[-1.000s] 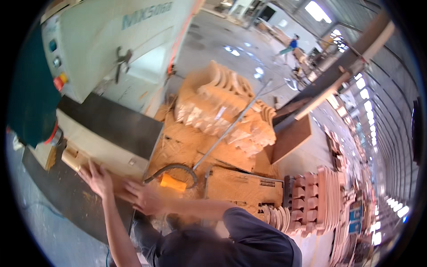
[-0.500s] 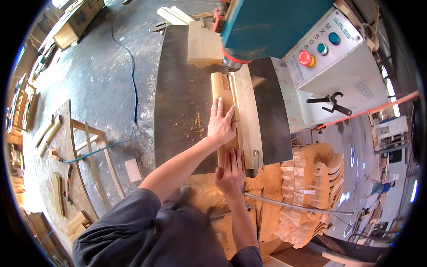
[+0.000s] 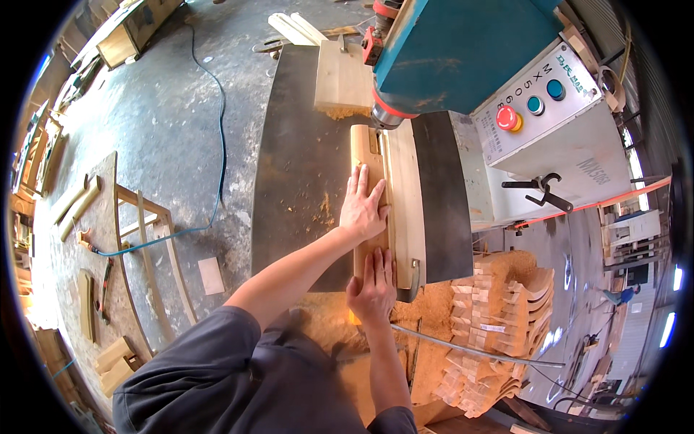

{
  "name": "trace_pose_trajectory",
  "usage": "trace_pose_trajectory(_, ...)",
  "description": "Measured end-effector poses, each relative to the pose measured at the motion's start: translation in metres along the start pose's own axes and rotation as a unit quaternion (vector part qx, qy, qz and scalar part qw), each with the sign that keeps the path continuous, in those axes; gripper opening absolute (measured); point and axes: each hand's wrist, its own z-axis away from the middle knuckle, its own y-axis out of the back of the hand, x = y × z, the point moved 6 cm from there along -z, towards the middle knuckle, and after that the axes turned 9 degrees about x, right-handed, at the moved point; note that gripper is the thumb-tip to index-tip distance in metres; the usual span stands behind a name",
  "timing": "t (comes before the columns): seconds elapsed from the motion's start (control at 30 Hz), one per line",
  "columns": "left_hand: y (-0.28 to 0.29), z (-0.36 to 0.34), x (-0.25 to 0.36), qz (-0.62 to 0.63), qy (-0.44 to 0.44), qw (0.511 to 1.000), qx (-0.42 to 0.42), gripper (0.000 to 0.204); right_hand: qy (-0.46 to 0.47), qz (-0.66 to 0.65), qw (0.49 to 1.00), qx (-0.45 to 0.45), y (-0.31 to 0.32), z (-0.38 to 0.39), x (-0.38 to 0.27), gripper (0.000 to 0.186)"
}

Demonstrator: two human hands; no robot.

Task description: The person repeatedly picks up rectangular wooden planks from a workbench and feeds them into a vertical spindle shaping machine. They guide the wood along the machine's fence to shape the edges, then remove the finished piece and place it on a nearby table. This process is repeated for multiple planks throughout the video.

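The long wooden piece (image 3: 361, 150) lay lengthwise on a black machine table (image 3: 293, 137), with a narrow slot (image 3: 374, 144) cut into its top near the far end. The left hand (image 3: 363, 206) rested flat on the middle of the piece, its fingers a little spread and the thumb held apart, pressing from above rather than wrapped around. The right hand (image 3: 373, 286) covered the near end of the piece, its fingers together and its thumb at the left edge; whether it pinched the wood I could not tell.

Just right of the piece, a pale wooden fence (image 3: 407, 217) ran alongside it. Above the far end of the piece hung a metal chuck (image 3: 389, 116) under a teal machine head (image 3: 452, 61); whether its bit touched the wood was too small to see. Wood chips (image 3: 324, 210) lay left of the piece, and a pale board (image 3: 342, 78) sat beyond its far end.

Farther right of the piece stood a control panel (image 3: 538, 103) with a red button (image 3: 507, 118), and a black handle (image 3: 538, 189) below. Curved wooden parts (image 3: 499, 329) were piled to the right of its near end, amid orange sawdust (image 3: 426, 311). Well left of the piece, a blue hose (image 3: 223, 145) trailed over the floor (image 3: 163, 137) to a workbench (image 3: 108, 217).
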Motion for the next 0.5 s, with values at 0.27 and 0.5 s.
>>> trace_pose_trajectory(0.27, -0.005, -0.017, -0.009, -0.026, 0.016, 0.999, -0.024, 0.079, 0.001, 0.000, 1.000, 0.001, -0.009, -0.014, 0.003, 0.063)
trace_pose_trajectory(0.5, -0.011, -0.031, -0.016, -0.033, 0.016, 0.999, -0.028, 0.081, -0.001, -0.003, 1.000, 0.000, -0.014, -0.028, 0.006, 0.062)
